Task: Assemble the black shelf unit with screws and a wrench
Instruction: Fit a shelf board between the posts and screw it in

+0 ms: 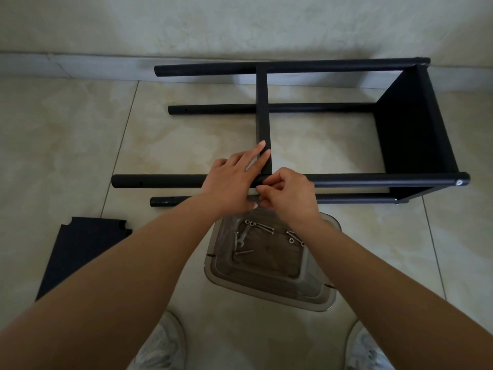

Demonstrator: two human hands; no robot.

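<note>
The black shelf unit lies on its side on the tiled floor, its round poles pointing left. A middle shelf panel stands edge-on between the poles. My left hand rests with straight fingers on that panel's near end, where it meets the front pole. My right hand has its fingers curled at the same joint, pinching something small that I cannot make out. A clear plastic tray below my hands holds a small wrench and several screws.
A loose black shelf panel lies flat at the lower left. The wall and its skirting run behind the unit. My two shoes show at the bottom edge, either side of the tray.
</note>
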